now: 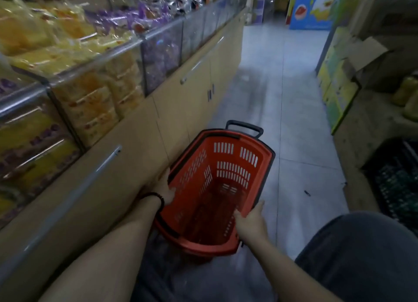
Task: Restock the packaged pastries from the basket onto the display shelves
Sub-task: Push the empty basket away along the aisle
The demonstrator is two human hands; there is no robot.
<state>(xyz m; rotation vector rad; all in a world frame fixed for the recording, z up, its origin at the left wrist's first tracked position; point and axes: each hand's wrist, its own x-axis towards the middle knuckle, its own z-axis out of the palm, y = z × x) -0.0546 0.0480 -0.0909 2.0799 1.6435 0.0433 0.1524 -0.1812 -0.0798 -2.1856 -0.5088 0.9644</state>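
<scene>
- A person is bending over a red plastic basket (235,170) with slotted walls and is holding it with both hands, in the aisle just beside a long tan wooden cabinet (135,143).
- The left hand (166,189) is gripping the left rim of the basket. The thumb is lying over the edge, and the other fingers are hiding on the outer side, so I cannot tell how they are lying.
- A black beaded bracelet (156,197) is sitting around the left wrist.
- The right hand (252,220) is gripping the right rim near the closer end. The fingers (260,205) are lying close together along the outer edge and the thumb is pressing on the inner wall.
- The basket is tilting towards the cabinet, with its black pull handle (245,126) pointing away from the person. I cannot tell if it is touching the grey tiled floor (282,75).
- The yellow packaged pastries (45,37) and the purple packaged pastries (153,16) are lying piled in clear plastic display bins (162,52) on top of the cabinet, on the person's left.
- A grey trouser knee (362,256) is showing at the lower right.
- On the right side of the aisle, brown cardboard boxes (366,52) and a black plastic crate (395,177) are standing.
</scene>
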